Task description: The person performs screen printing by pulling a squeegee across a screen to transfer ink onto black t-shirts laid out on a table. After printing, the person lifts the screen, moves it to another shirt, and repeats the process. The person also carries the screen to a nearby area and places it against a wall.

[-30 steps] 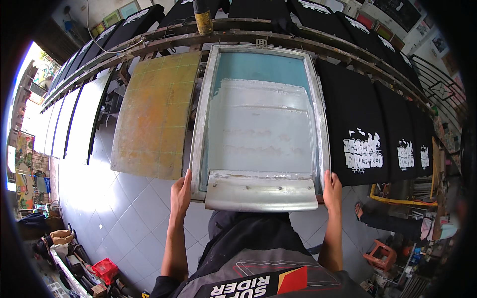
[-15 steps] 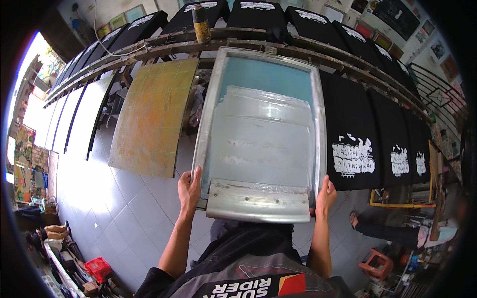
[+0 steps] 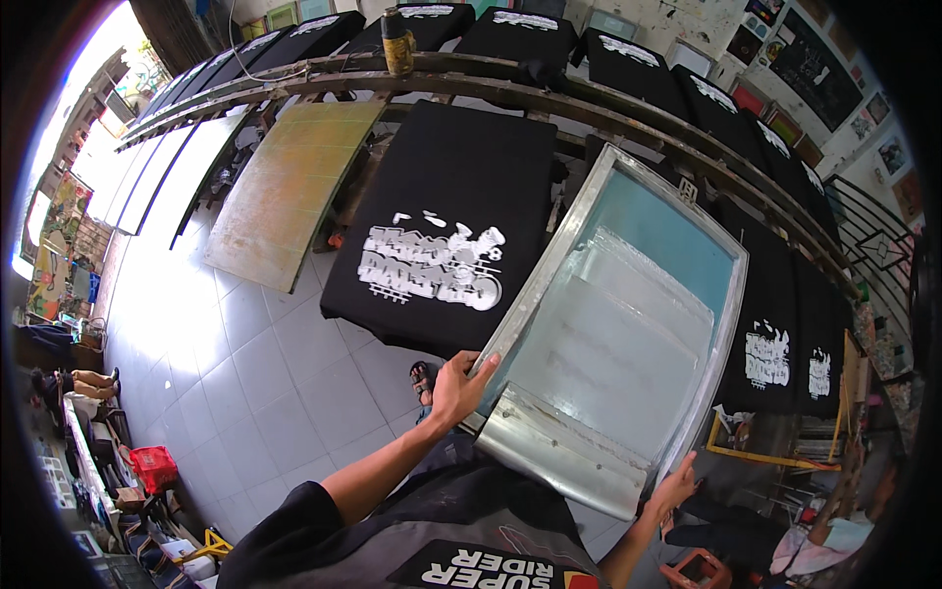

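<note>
I hold a metal-framed printing screen [image 3: 551,275], tilted to the right, with light blue mesh at its far end and a pale coated area. A wide metal squeegee [image 3: 564,456] lies across its near end. My left hand [image 3: 459,390] is closed on the left rim near the squeegee, thumb on top. My right hand [image 3: 675,488] grips the lower right rim, its fingers partly hidden beneath. Left of the screen, a black T-shirt [image 3: 471,162] with a white print [image 3: 432,265] lies flat on a board. The screen's far corner covers part of the neighbouring board.
A bare yellowish board [image 3: 294,187] stands left of the shirt. Rails [image 3: 481,93] run behind, carrying a dark spray can [image 3: 397,44]. More printed black shirts [image 3: 770,294] lie at right and along the back. A person's leg [image 3: 726,535] and a red stool [image 3: 695,569] are at lower right.
The screen with the squeegee has moved right and turned clockwise, both hands still holding it. The printed black shirt that was under it now shows. My view has shifted slightly.
</note>
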Motion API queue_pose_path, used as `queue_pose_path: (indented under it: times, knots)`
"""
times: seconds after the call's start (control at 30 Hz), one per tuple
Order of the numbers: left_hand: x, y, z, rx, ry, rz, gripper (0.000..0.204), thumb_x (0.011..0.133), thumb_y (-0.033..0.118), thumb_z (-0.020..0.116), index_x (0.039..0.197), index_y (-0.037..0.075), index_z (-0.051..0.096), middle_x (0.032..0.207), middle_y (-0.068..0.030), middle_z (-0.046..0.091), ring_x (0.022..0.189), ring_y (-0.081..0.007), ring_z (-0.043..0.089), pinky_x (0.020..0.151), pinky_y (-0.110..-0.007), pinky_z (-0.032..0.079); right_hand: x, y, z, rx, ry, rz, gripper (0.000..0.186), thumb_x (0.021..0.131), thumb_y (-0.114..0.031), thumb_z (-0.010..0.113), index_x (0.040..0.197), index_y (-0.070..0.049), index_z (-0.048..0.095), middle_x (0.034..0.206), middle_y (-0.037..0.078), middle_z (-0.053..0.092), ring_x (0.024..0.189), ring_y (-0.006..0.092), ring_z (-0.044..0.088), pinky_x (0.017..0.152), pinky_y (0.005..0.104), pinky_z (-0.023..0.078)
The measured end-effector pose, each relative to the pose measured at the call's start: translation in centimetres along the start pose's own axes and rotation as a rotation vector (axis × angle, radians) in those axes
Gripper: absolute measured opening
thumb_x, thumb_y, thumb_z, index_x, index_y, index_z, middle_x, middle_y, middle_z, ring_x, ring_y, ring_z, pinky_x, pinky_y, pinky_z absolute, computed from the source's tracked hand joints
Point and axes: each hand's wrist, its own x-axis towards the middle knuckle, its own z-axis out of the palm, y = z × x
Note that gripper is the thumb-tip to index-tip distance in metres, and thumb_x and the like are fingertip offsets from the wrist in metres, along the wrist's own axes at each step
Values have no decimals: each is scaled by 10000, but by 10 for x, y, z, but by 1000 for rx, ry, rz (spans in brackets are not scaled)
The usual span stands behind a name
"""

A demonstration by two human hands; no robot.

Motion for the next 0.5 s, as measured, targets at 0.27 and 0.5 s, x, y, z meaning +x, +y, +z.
queue_pose_path:
  times: [0.27,0.5]
  knots:
    - [-39,8,78,-69,16,-59,658,1005,511,734,1182,-123,724,925,-162,781,834,-166,714,766,-338,562,77,32,-23,-9,-29,-6,648,1071,-536,619,857,75,661,745,96,603,718,197,529,711,389,441]
    - [-23,7,101,-103,157,-45,602,1013,467,751,1145,-120,722,831,-87,737,742,-103,623,669,-306,508,139,0,26,146,-151,-56,605,1055,-540,644,1012,58,727,859,84,652,796,183,573,744,354,469]
